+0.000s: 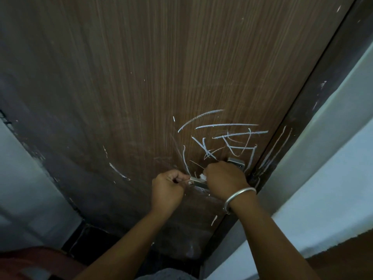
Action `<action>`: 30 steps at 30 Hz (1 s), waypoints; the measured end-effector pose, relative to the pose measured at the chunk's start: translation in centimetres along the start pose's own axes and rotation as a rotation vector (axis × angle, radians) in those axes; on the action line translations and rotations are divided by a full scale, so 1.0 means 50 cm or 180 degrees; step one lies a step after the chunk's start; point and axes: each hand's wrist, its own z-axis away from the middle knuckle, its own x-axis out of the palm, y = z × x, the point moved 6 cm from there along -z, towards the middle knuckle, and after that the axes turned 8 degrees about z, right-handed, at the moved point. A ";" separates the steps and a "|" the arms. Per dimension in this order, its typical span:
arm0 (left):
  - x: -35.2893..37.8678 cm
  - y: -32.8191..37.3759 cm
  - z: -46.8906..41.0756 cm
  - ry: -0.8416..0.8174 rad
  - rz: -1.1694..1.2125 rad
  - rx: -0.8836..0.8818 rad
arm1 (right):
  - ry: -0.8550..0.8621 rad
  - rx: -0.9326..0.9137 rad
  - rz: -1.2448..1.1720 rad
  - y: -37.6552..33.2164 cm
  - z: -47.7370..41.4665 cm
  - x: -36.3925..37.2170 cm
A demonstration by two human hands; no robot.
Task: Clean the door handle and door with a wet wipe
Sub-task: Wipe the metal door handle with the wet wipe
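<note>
At the door's (141, 77) right edge, the left hand (167, 186) curls its fingers (178, 177) round the lever handle's (196, 181) tip while the right hand (224, 178) clenches a wet wipe (202, 176) against it; the chalk scribbles (228, 138) above likely need wiping next.

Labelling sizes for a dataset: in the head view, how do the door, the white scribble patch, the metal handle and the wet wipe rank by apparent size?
1. door
2. white scribble patch
3. metal handle, partly hidden under the right hand
4. wet wipe, only a scrap showing from that hand's grip
</note>
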 end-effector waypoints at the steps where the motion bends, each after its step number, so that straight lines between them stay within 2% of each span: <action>1: 0.000 0.001 0.000 -0.0011 -0.0030 0.0012 | 0.0064 0.0042 0.0135 0.001 0.005 -0.003; 5: 0.000 0.005 0.001 -0.0019 -0.0083 0.0024 | 0.0285 0.0168 0.0378 -0.005 0.023 0.002; 10: 0.003 0.005 0.003 -0.0021 -0.0006 0.0002 | 0.0948 0.0354 0.0230 0.024 0.058 -0.005; 18: 0.004 0.001 0.004 -0.0024 0.0021 0.0042 | 0.0447 0.0298 0.0227 0.011 0.040 0.026; 30: 0.008 0.004 0.002 0.0061 -0.0117 0.0141 | 0.0680 0.0249 -0.0555 -0.009 0.024 0.005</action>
